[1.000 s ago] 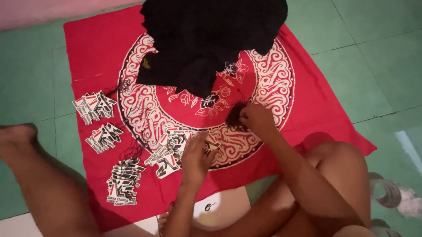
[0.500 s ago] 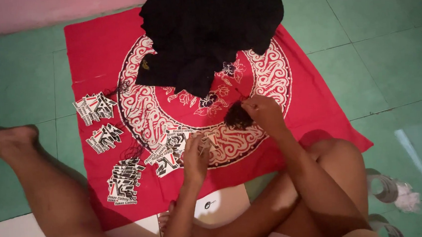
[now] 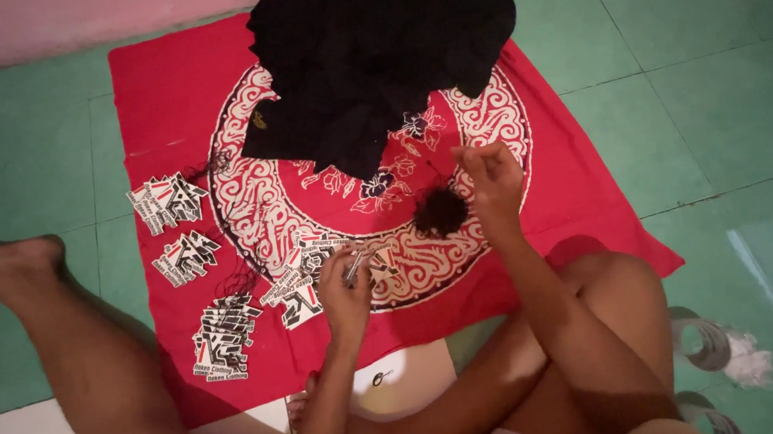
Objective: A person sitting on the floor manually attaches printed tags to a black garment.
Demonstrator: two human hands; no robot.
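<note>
Now dark thread bundle (image 3: 441,211) hangs just below right hand (image 3: 493,182) grip.

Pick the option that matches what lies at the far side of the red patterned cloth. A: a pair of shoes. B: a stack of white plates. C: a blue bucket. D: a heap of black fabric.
D: a heap of black fabric covers the far part of the red patterned cloth, beyond the right hand and the left hand.

black cloth (image 3: 375,55): top cut off | right hand (image 3: 491,182): dark clump (image 3: 441,211) unclear | tape rolls (image 3: 704,344): blurred
</note>
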